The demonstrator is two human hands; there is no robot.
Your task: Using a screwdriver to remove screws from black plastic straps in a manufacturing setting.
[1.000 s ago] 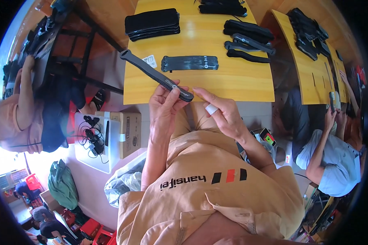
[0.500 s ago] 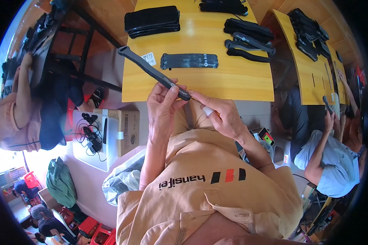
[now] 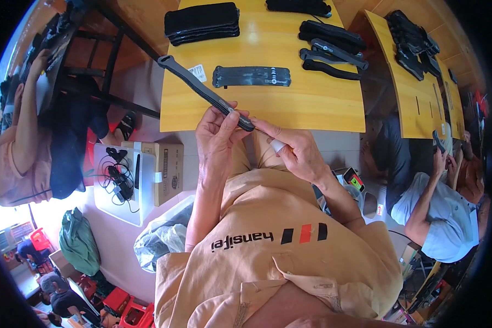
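With hours counted around the left hand, a seated person in tan [image 3: 16, 147] sat at the far 9 o'clock. Toward 8 o'clock stood a clear plastic bin [image 3: 147, 188] with black cables [image 3: 121, 186] in it, and just beside it a cardboard box [image 3: 171, 172].

The held dark band [image 3: 202, 90] slanted out toward 11 o'clock, its far end above the yellow table [image 3: 311, 112]. Beyond it a white label [image 3: 200, 72] lay at 11 and a stack of black bands [image 3: 202, 23] at 12.

The left hand [image 3: 217, 134] grasped the band close to its near end, thumb pressed on top. At 1 o'clock a dark printed band [image 3: 251, 76] lay flat on the table.

At 3 o'clock the right hand [image 3: 298, 147], a white wrap [image 3: 277, 146] on one finger, had its index fingertip at the band's near end; whether it pinched could not be told.

Several dark bands [image 3: 333, 54] lay at 2 o'clock, and far off toward 3 a co-worker in light blue [image 3: 437, 218] held a dark strap [image 3: 438, 142].
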